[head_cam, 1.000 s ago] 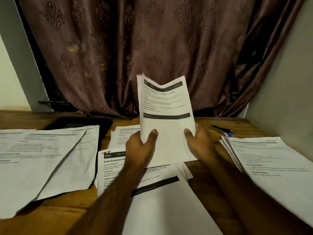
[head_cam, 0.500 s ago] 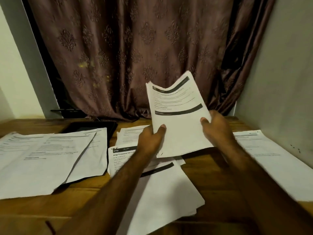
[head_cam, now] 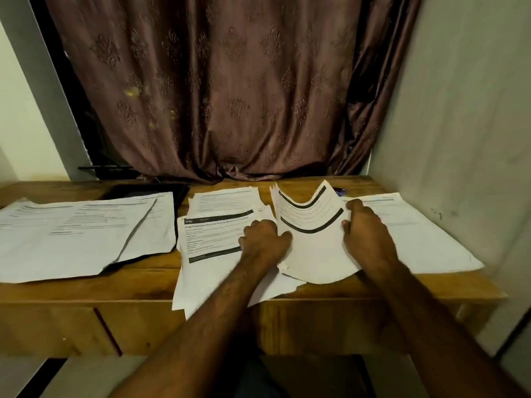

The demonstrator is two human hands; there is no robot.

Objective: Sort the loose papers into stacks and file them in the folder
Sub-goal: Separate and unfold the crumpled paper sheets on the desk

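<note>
Both hands are gripping a thin sheaf of papers [head_cam: 313,248]: the left hand [head_cam: 265,241] is pinching its left edge, the right hand [head_cam: 369,239] its right edge. The sheaf is bowing between the fingers, its long axis running away from the person, its near end overhanging the wooden table [head_cam: 373,288]. The right-hand stack [head_cam: 425,242] is lying just beyond the right fingers, probably its destination. The sheets are white with dark header bars.

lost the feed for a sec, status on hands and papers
Left hand and right hand both grip the bowed sheaf, low over the desk. Right stack beside it. Nothing blocking.
</note>
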